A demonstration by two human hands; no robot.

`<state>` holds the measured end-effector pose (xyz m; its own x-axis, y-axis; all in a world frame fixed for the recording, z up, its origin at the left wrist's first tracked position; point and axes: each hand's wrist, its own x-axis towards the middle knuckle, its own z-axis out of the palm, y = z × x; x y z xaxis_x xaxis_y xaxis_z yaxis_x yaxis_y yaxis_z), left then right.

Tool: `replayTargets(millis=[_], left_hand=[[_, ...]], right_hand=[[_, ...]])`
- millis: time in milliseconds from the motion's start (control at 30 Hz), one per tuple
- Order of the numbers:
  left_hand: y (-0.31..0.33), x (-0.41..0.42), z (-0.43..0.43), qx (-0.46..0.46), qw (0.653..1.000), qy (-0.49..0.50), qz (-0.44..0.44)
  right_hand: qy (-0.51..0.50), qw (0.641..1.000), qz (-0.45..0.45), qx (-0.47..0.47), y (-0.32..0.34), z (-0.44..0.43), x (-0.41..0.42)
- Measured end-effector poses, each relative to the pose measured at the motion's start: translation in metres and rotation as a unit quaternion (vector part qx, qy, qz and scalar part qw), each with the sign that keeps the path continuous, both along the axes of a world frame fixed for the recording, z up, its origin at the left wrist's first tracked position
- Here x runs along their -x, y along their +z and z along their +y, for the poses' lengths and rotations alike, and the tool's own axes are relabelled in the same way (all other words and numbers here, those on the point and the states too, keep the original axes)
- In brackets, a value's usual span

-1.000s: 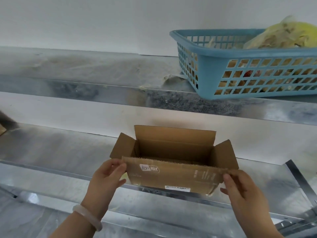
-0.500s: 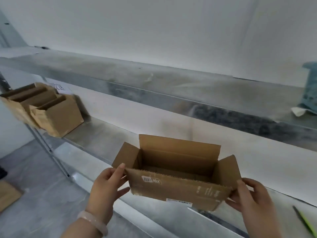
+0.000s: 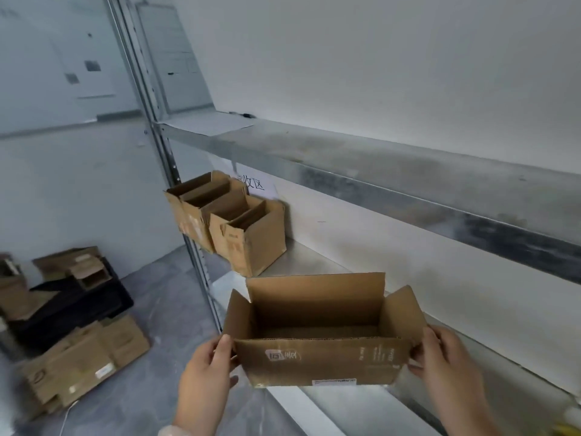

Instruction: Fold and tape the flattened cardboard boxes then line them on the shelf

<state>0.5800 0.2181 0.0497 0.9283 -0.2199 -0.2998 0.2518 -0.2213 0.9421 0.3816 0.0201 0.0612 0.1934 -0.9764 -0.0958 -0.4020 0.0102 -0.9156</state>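
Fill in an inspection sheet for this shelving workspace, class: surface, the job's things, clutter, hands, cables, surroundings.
Surface: metal shelf, grey, carrying boxes at its left end.
Job's things: open box, flaps up, held in front of the shelf; row of open boxes lined up on it.
Clutter: flattened boxes piled on the floor beside a black container.
Hands: left hand and right hand each grip one end of the open box.
Cables: thin white cord on the floor, perhaps.
Surroundings: white wall; upper shelf; paper sign.
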Motion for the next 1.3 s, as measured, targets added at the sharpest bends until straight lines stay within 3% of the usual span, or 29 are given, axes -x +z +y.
replayTargets(millis=[233, 333, 500, 600, 700, 833, 933, 1067, 1300], left_hand=[[-0.013, -0.084, -0.022, -0.002, 1.000, -0.002, 0.017], [-0.023, -0.111, -0.040, -0.001, 0.999, -0.004, 0.034], [-0.036, -0.135, -0.063, -0.014, 0.998, -0.021, 0.060], [-0.040, -0.143, -0.071, -0.016, 0.997, -0.018, 0.070], [-0.044, -0.150, -0.074, -0.016, 0.997, -0.038, 0.071], [-0.046, -0.164, -0.070, -0.016, 0.995, -0.088, 0.049], [-0.047, -0.172, -0.070, -0.048, 0.985, -0.166, 0.020], [-0.047, -0.174, -0.067, -0.074, 0.959, -0.274, -0.003], [-0.058, -0.188, -0.045, -0.085, 0.909, -0.403, -0.068]], right_hand=[[0.087, 0.990, 0.099, 0.049, -0.009, -0.058, -0.116], [0.094, 0.993, 0.064, 0.010, -0.026, -0.084, -0.160], [0.164, 0.976, -0.029, -0.141, -0.064, -0.125, -0.218], [0.157, 0.975, 0.032, -0.153, -0.076, -0.126, -0.238], [0.075, 0.981, 0.105, -0.143, -0.074, -0.108, -0.249], [0.049, 0.979, 0.007, -0.199, -0.085, -0.100, -0.263], [0.104, 0.971, -0.042, -0.210, -0.090, -0.094, -0.275], [0.230, 0.948, 0.091, -0.202, -0.077, -0.070, -0.295], [0.204, 0.966, 0.127, -0.098, -0.058, -0.042, -0.279]])
